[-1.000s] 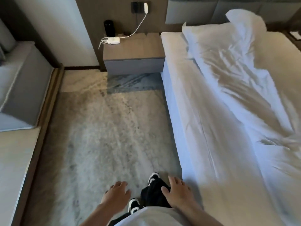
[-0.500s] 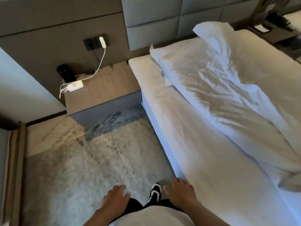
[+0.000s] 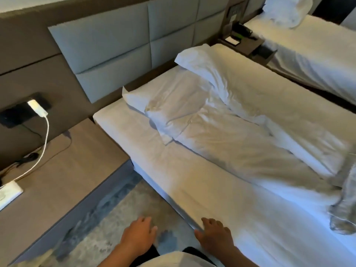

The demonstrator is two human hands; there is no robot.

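Note:
A bed (image 3: 202,182) with a white fitted sheet runs from the padded headboard (image 3: 119,45) toward the lower right. On it lie a creased white pillow (image 3: 173,105) and a rumpled white duvet (image 3: 250,132) bunched along the middle. My left hand (image 3: 138,236) hovers over the carpet, fingers relaxed, holding nothing. My right hand (image 3: 213,236) hangs at the bed's near edge with fingers loosely spread, empty. Whether it touches the sheet I cannot tell.
A wooden nightstand (image 3: 63,170) stands left of the bed with a white charger (image 3: 8,193) and a cable to the wall socket (image 3: 23,110). A second bed (image 3: 312,60) and another nightstand (image 3: 250,43) lie at the far right. Grey patterned carpet (image 3: 107,224) covers the floor.
The view has moved forward and swung right, bringing the bed head and nightstand closer. Both hands stay low in front of me, empty, with the right one now at the bed's edge.

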